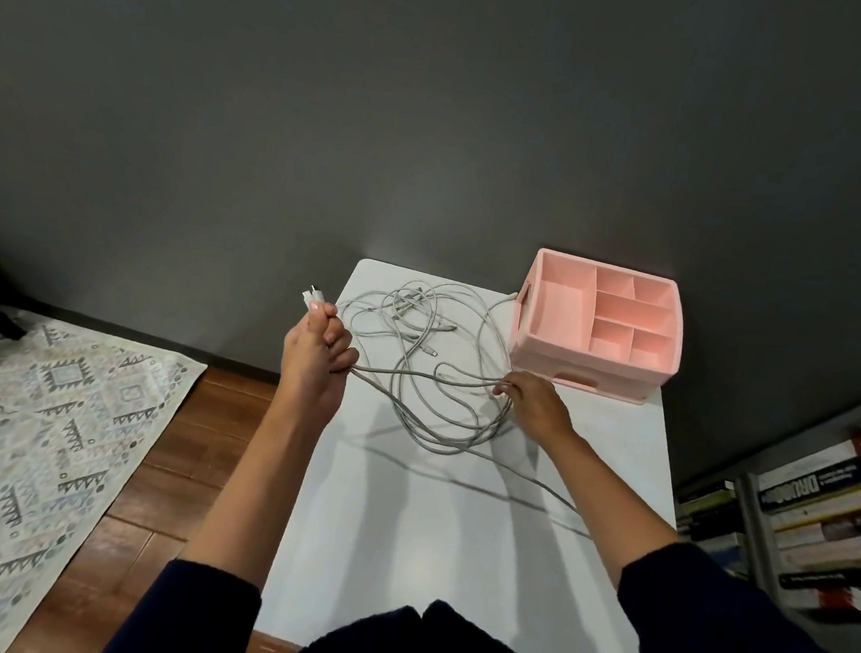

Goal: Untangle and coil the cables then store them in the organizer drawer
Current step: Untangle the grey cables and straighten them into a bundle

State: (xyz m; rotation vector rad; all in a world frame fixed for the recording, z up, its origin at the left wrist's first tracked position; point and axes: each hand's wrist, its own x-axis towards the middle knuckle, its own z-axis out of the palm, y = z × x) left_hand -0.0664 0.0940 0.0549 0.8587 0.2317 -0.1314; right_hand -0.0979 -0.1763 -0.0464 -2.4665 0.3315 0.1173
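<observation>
Grey-white cables (416,356) lay in a loose tangle of overlapping loops on the pale worktop (427,532), just left of the pink organizer (674,345). One end seemed to reach the organizer's left wall, though it was too small in the view to be sure of contact. Well to the left of the organizer, the left hand (315,363) was raised above the worktop's edge, its fingers curled tightly round a white connector (314,296) that stuck up out of the fist. A strand ran from under those fingers toward the organizer. Holding that end high probably kept it clear of the knot, so its line could be followed through the pile. Just in front of the organizer, the right hand (536,401) pinched one loop between thumb and fingertips, likely to lift that turn free of the strands crossing it while the left hand kept the cable taut. Another strand trailed away from the organizer under the right forearm. No neat coil had formed, and the drawer (576,378) at the organizer's lower front sat closed, so the work looked to be in its untangling stage.
</observation>
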